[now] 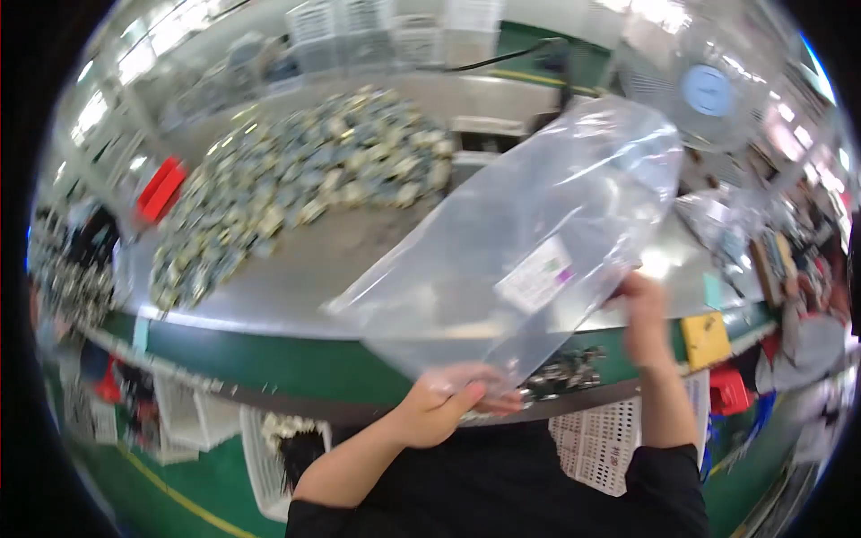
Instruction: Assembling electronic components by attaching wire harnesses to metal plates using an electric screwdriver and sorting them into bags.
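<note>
A large clear plastic bag [448,251] with a white label [535,273] is stretched up over the work table. My left hand [453,401] grips its lower end near the table's front edge, thumb on top and fingers beneath the film. At the bag's right side is my right hand [644,314], smeared by motion; its fingers are at the film's edge, and their grip is unclear. Small metal parts [574,372] lie on the green strip between my hands, partly covered by the bag.
A wide heap of small yellowish and grey wrapped pieces [314,161] covers the table's far left. A red bin [161,189] stands beside it. A yellow pad [706,340] lies at the right front. White baskets [596,444] are below the table edge. Another person's arm [796,314] shows at far right.
</note>
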`<action>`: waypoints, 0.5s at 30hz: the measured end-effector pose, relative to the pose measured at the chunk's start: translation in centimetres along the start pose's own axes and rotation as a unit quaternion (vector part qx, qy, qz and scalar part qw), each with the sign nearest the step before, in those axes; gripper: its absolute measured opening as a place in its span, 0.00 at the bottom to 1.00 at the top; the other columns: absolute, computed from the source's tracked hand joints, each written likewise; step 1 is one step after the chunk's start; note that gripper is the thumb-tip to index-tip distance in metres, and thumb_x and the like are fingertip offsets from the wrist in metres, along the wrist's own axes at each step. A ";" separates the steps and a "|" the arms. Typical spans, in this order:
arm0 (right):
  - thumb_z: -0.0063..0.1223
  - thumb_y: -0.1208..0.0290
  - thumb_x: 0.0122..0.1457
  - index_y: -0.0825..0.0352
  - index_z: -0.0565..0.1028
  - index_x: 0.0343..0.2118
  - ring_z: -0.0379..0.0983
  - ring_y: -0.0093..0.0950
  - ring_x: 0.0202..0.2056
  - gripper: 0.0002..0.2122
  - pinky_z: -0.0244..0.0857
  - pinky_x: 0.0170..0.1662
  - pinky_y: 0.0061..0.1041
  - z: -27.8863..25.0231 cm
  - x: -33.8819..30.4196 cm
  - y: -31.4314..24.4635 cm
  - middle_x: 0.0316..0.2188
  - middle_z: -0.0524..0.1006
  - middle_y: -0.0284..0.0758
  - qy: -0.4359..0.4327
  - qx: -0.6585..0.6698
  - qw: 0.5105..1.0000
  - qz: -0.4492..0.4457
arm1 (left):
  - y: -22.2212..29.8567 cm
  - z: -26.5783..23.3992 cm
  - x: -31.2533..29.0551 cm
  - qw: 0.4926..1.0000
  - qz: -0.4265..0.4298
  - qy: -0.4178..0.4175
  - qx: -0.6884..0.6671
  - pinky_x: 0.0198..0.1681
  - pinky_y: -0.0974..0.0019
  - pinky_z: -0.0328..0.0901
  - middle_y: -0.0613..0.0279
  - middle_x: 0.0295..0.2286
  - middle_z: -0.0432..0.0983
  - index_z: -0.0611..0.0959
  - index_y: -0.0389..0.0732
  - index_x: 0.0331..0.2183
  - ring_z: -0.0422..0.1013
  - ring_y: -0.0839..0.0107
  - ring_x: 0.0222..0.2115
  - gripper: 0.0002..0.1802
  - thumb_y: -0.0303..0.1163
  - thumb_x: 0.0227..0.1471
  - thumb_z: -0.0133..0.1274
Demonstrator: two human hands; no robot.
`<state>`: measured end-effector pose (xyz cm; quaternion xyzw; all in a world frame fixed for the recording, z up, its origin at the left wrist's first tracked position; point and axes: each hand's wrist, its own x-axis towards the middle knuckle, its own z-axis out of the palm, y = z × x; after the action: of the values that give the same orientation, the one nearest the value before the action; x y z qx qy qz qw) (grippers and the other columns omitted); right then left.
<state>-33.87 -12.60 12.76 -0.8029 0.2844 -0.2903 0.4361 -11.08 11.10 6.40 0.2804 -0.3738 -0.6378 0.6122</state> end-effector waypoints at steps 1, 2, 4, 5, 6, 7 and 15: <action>0.51 0.62 0.64 0.73 0.79 0.48 0.76 0.25 0.43 0.19 0.70 0.46 0.29 1.2 -0.4 0.6 0.40 0.80 0.34 -0.046 0.011 0.998 -0.045 | -0.2 0.2 0.2 1.000 -0.021 0.004 0.008 0.54 0.49 0.76 0.38 0.47 0.81 0.76 0.28 0.54 0.81 0.47 0.47 0.19 0.34 0.73 0.45; 0.55 0.60 0.65 0.73 0.79 0.49 0.76 0.25 0.44 0.19 0.70 0.48 0.28 2.0 -0.7 -1.1 0.42 0.81 0.34 -0.127 0.122 0.984 0.007 | -0.5 0.3 0.1 0.999 -0.045 0.014 0.016 0.54 0.49 0.76 0.38 0.47 0.81 0.76 0.28 0.54 0.81 0.47 0.47 0.19 0.35 0.73 0.46; 0.57 0.57 0.71 0.71 0.80 0.47 0.76 0.22 0.43 0.18 0.71 0.46 0.26 3.1 -2.5 -0.5 0.42 0.81 0.32 -0.122 0.324 0.937 0.041 | -0.5 1.3 1.3 0.996 -0.087 -0.019 0.024 0.53 0.49 0.76 0.38 0.47 0.81 0.77 0.28 0.54 0.81 0.47 0.47 0.19 0.34 0.72 0.47; 0.57 0.57 0.71 0.71 0.80 0.47 0.76 0.22 0.43 0.18 0.71 0.46 0.26 4.0 -3.7 -0.4 0.42 0.81 0.32 -0.087 0.318 0.943 0.043 | -0.5 1.8 1.5 0.992 -0.122 -0.017 0.033 0.52 0.49 0.76 0.38 0.47 0.82 0.77 0.28 0.54 0.81 0.46 0.46 0.19 0.33 0.72 0.49; 0.56 0.60 0.71 0.70 0.80 0.45 0.78 0.24 0.40 0.15 0.72 0.43 0.26 4.6 -4.5 -0.2 0.38 0.82 0.34 -0.032 0.383 0.919 0.087 | -0.6 2.0 1.8 0.989 -0.136 -0.050 0.036 0.52 0.49 0.76 0.38 0.47 0.82 0.77 0.28 0.54 0.81 0.46 0.46 0.19 0.33 0.72 0.49; 0.56 0.63 0.72 0.70 0.80 0.43 0.80 0.25 0.38 0.13 0.73 0.41 0.27 4.3 -4.8 0.5 0.34 0.82 0.35 0.016 0.447 0.886 0.123 | -0.6 2.0 2.0 0.985 -0.125 -0.076 0.090 0.51 0.52 0.76 0.40 0.46 0.83 0.78 0.28 0.52 0.82 0.48 0.45 0.18 0.32 0.69 0.51; 0.58 0.63 0.70 0.67 0.75 0.51 0.73 0.21 0.38 0.14 0.69 0.43 0.24 -22.5 -8.4 16.8 0.40 0.77 0.28 0.516 0.175 0.834 0.089 | 2.9 1.6 3.0 0.874 -0.072 -0.034 0.480 0.41 0.63 0.76 0.53 0.33 0.88 0.87 0.33 0.40 0.85 0.62 0.34 0.12 0.28 0.54 0.59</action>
<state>-58.98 -26.39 6.54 -0.4183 0.4831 -0.6670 0.3831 -10.97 8.41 9.98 0.5437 -0.6333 -0.4319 0.3417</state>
